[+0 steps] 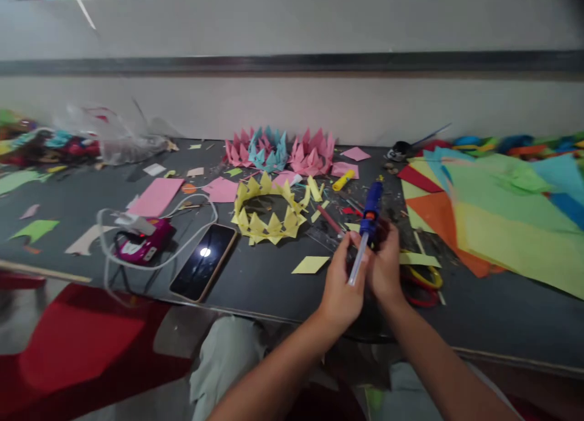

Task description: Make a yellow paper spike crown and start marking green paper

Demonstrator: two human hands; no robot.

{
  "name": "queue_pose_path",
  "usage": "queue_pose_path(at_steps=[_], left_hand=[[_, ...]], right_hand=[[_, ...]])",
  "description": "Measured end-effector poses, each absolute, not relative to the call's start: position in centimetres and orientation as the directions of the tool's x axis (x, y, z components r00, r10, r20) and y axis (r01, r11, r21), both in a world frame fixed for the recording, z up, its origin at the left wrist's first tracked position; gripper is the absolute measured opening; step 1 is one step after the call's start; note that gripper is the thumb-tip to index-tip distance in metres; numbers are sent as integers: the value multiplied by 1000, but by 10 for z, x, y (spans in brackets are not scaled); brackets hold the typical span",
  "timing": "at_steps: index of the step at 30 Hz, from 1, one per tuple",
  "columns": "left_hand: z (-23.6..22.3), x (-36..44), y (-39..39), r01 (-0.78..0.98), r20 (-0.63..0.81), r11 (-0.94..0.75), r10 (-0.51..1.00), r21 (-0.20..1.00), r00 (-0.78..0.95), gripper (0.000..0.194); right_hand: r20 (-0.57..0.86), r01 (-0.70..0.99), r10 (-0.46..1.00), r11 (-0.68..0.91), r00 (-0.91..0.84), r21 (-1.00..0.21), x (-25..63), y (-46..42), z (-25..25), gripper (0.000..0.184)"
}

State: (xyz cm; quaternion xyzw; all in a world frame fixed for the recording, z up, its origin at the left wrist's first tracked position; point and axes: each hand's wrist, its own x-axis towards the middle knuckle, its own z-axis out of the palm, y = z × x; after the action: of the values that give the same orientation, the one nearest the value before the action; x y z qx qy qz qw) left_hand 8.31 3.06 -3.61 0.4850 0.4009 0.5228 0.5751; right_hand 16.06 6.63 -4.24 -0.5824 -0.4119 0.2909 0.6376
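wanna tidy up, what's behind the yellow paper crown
Behind the yellow paper crown: a pink paper scrap, then, farther back, spiky blue paper and spiky pink paper. Its points cover some tabletop; anything hidden there cannot be seen.

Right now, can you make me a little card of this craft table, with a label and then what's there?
Left hand: at the clear stick; grip partly hidden
Right hand: holding the blue glue gun, its nozzle pointing away
Middle: yellow paper crown
Behind it: pink and blue folded-paper pieces
Left side: phone, purple box
Right side: coloured paper sheets
Table: dark
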Motion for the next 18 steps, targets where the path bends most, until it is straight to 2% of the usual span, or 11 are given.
queue_pose_path(at_steps=[4, 9, 11, 15, 18], left_hand=[[-36, 91, 38, -285, -39, 69, 993, 956, 110, 48], [-32, 84, 47, -222, -11, 36, 994, 974, 113, 43], [-31, 80, 51, -191, 18, 8, 991, 982, 133, 44], [-36, 76, 58, -195, 47, -12, 983, 981, 175, 47], [-40, 77, 61, -203, -11, 36, 992, 979, 126, 49]], right_hand=[[156, 71, 856, 139, 492, -988, 156, 64, -35, 51], [190, 182, 917, 133, 350, -974, 156, 59, -28, 40], [164, 132, 926, 126, 340, -983, 156, 57, -28, 44], [79, -72, 951, 106, 300, -992, 151, 55, -31, 54], [116, -63, 966, 134, 232, -989, 146, 52, -31, 57]])
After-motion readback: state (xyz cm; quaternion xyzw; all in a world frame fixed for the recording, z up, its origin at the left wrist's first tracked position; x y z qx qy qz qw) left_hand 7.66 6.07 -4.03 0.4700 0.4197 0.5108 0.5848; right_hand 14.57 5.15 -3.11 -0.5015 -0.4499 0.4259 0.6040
